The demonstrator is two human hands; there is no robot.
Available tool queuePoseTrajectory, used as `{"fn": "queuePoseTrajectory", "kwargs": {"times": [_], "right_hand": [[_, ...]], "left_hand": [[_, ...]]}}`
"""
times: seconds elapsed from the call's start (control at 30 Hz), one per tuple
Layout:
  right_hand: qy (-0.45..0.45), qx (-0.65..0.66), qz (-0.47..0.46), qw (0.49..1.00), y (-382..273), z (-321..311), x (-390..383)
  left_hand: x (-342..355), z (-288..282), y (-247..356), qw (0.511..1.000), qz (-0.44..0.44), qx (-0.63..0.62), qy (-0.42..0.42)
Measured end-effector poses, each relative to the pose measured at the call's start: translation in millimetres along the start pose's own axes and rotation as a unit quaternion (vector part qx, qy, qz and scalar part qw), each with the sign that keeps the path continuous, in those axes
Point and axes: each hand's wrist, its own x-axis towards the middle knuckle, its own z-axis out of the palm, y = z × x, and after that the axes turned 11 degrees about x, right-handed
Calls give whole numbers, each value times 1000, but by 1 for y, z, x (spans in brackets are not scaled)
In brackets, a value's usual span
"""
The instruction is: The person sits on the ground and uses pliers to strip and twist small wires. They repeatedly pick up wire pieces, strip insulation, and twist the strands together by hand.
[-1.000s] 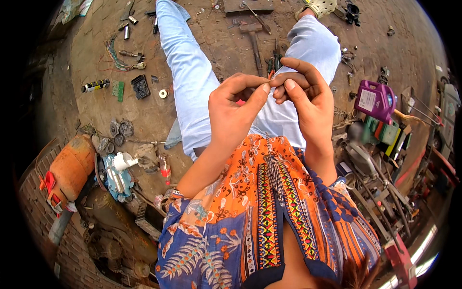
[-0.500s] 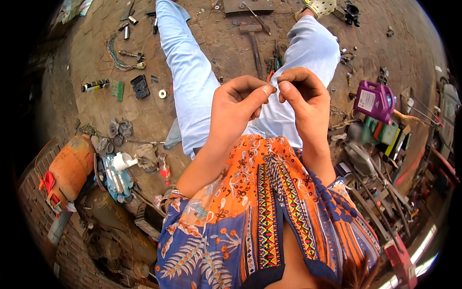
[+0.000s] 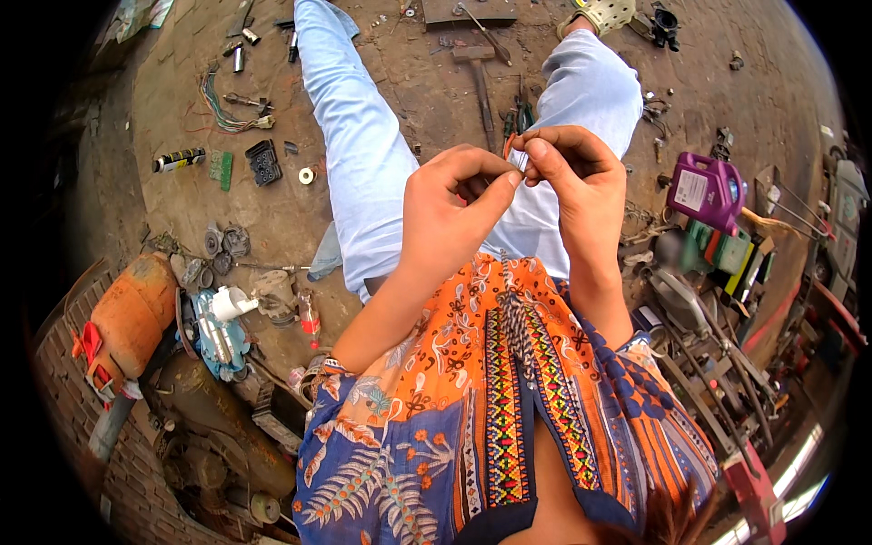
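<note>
Above my lap, my left hand (image 3: 451,209) and my right hand (image 3: 588,186) meet with their fingertips almost touching. Both are closed in a pinch. Between thumb and forefinger of each is a tiny, thin piece (image 3: 523,162), too small to name and mostly covered by the fingers. Under the hands lie my legs in light blue trousers (image 3: 359,136). Past the fingertips, between the legs, a hammer (image 3: 482,95) rests on the ground, beside hand tools with green and orange handles (image 3: 522,116).
On the left are a wire bundle (image 3: 218,104), a spray can (image 3: 180,160), a green block (image 3: 221,170), a black connector block (image 3: 263,163) and an orange gas cylinder (image 3: 136,313). To the right stands a purple jug (image 3: 707,193) among tools and metal parts.
My right fingers have shifted slightly left and up, and the left hand has turned a little. A thin light sliver now shows between the fingertips.
</note>
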Motion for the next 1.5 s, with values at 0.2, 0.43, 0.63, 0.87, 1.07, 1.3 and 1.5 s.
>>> {"fn": "queuePoseTrajectory", "kwargs": {"times": [0.2, 0.43, 0.63, 0.87, 1.07, 1.3, 1.5], "right_hand": [[-9, 5, -1, 1000, 1, -1, 0], [13, 9, -47, 999, 3, -5, 1], [21, 10, -80, 997, 3, -5, 1], [23, 19, -97, 995, 3, -2, -1], [-2, 1, -132, 991, 7, -2, -2], [-16, 17, -139, 990, 5, 1, -5], [-9, 22, -120, 993, 8, 2, -7]], "left_hand": [[0, -2, 1, 1000, 7, 8, -25], [-3, -4, 5, 993, -59, -84, -61], [-4, -5, 7, 994, -54, -78, -54], [-3, -4, 7, 998, -35, -43, -27], [-1, 0, 16, 999, 30, 8, 22], [0, 4, 12, 998, -16, -61, 31], [1, 4, 11, 993, -43, -112, 25]]}}
